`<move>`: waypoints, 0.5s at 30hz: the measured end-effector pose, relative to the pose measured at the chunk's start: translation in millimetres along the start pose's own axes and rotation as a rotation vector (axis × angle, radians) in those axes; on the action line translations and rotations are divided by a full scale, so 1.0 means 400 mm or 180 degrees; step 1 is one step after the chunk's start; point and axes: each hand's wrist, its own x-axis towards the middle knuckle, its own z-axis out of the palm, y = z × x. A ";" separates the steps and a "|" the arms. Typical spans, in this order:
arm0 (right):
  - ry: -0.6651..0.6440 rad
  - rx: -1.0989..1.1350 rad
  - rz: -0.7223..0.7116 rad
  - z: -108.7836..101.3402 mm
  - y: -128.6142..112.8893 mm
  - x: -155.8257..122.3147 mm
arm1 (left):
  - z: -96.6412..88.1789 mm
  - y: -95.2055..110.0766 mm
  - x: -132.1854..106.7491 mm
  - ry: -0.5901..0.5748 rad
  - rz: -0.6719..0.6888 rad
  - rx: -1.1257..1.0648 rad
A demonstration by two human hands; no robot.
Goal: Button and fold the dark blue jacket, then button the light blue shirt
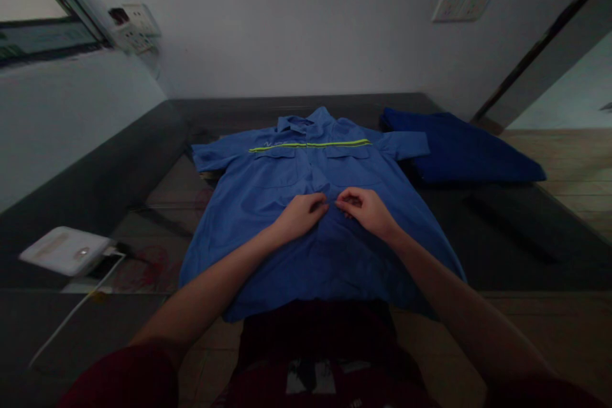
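Observation:
A blue short-sleeved work shirt (277, 217) lies face up, its collar toward the wall and its hem toward me. A yellow-green stripe crosses the chest above two flap pockets. Along the middle of the front, below the pockets, my left hand (306, 209) is closed in a pinch at the front edge of the shirt. Just to its right, my right hand (362, 207) also pinches the cloth, thumb against fingers. A small gap separates the two sets of fingertips. Whether a button sits between them is too small to make out.
Folded dark blue cloth (468, 146) lies right of the shirt on the dark table (507, 229). A white device (67, 250) with a white cable (71, 319) is at left. Wall sockets (463, 2) are at back right, with more sockets (136, 29) at left.

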 end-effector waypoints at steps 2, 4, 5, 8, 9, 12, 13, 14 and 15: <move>0.0006 0.0044 0.0010 0.001 -0.002 -0.001 | -0.002 0.000 0.001 -0.0054 0.0032 -0.0029; 0.0021 0.0090 0.0020 0.001 -0.004 -0.001 | -0.006 0.002 0.002 -0.0098 0.0042 -0.0061; 0.0032 0.0103 0.0020 0.001 -0.005 -0.002 | -0.007 0.003 0.002 -0.0118 0.0038 -0.0076; 0.0078 0.0079 0.0005 0.002 -0.007 -0.002 | -0.011 0.007 0.000 -0.0162 0.0040 -0.0103; 0.0092 0.0070 0.0002 0.002 -0.007 -0.002 | -0.011 0.008 0.000 -0.0172 0.0052 -0.0110; 0.0096 0.0064 -0.0001 0.004 -0.006 -0.001 | -0.007 0.008 -0.002 -0.0191 0.0039 -0.0132; 0.0078 0.0066 -0.0003 0.005 -0.005 -0.001 | -0.005 0.007 -0.002 -0.0198 0.0018 -0.0138; 0.0062 0.0059 -0.0008 0.007 -0.003 -0.001 | -0.003 0.006 -0.002 -0.0201 -0.0010 -0.0144; 0.0054 0.0036 -0.0018 0.009 -0.001 -0.001 | -0.001 0.004 -0.001 -0.0204 -0.0039 -0.0149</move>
